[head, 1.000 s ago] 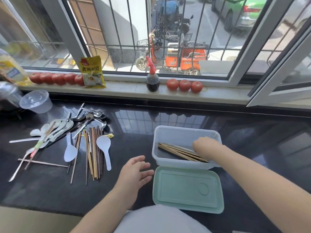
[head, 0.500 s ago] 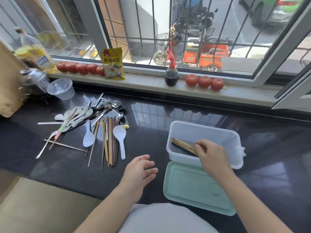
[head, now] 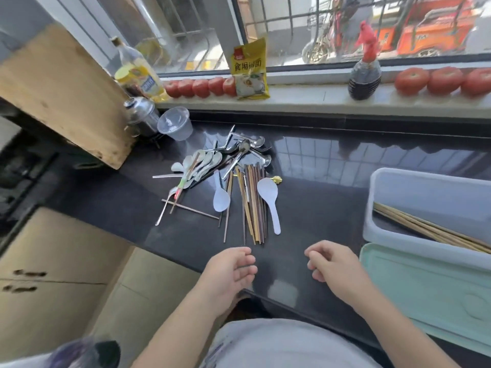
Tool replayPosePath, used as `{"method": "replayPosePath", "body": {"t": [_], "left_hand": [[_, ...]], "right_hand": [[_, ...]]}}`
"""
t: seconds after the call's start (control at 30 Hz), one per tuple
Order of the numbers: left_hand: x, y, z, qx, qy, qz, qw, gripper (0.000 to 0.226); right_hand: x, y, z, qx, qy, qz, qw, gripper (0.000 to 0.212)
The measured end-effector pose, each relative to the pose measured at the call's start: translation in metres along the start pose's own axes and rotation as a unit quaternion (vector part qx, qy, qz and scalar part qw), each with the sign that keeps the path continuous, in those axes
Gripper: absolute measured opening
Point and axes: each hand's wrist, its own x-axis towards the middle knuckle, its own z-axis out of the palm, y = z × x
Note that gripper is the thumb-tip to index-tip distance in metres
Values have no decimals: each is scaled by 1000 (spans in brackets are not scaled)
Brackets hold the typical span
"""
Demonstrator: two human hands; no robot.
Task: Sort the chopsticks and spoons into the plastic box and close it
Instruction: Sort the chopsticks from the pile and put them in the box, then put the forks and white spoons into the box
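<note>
A clear plastic box (head: 425, 187) stands at the right on the black counter, with several light wooden chopsticks (head: 430, 231) lying inside. Its pale green lid (head: 425, 290) lies flat in front of it. A bundle of dark and brown chopsticks (head: 252, 203) lies mid-counter, flanked by two white plastic spoons (head: 269, 195). Behind them sits a heap of metal spoons (head: 247, 150) and white ceramic spoons (head: 202, 166). My left hand (head: 231, 272) and my right hand (head: 332, 264) hover empty near the counter's front edge, fingers loosely curled, just short of the chopstick bundle.
A clear plastic cup (head: 175, 123), a steel pot (head: 140, 115) and an oil bottle (head: 138, 73) stand at the back left beside a wooden board (head: 61, 94). Tomatoes (head: 202, 87), a yellow packet (head: 249, 70) and a dark sauce bottle (head: 365, 73) line the windowsill.
My right hand has left the box and the chopsticks inside it and come left to the counter's front. The view has swung left toward the cutlery pile.
</note>
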Motion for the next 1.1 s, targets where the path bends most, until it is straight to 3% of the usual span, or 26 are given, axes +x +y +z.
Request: {"method": "replayPosePath", "body": {"t": [0.2, 0.37, 0.53, 0.63, 0.7, 0.77, 0.83, 0.9, 1.0, 1.03, 1.1], "left_hand": [[86, 42, -60, -23, -31, -38, 999, 20], [170, 97, -147, 63, -111, -43, 991, 20], [231, 170, -230, 178, -96, 18, 979, 19], [264, 200, -260, 266, -90, 75, 957, 21], [279, 213, -273, 378, -81, 171, 906, 21], [293, 224, -282, 520, -39, 339, 783, 17], [309, 237, -286, 581, 6, 488, 651, 11], [329, 248, -286, 610, 42, 550, 568, 17], [350, 265, -279, 681, 47, 506, 527, 34], [353, 268, -275, 703, 34, 465, 537, 38], [359, 274, -267, 708, -18, 352, 612, 42]], "right_hand": [[44, -38, 62, -66, 26, 56, 996, 21], [102, -114, 169, -13, 97, 95, 991, 20], [118, -178, 286, -41, 19, 99, 994, 19], [125, -190, 315, -39, 27, 115, 992, 19], [127, -193, 319, -39, 36, 137, 989, 21], [127, -191, 318, -39, 60, 153, 986, 21], [126, -190, 315, -38, 82, 164, 982, 20], [121, -189, 314, -33, 95, 174, 980, 20], [113, -185, 318, -29, 104, 183, 977, 20], [111, -183, 321, -27, 105, 187, 976, 20], [109, -178, 329, -26, 103, 194, 975, 20]]}}
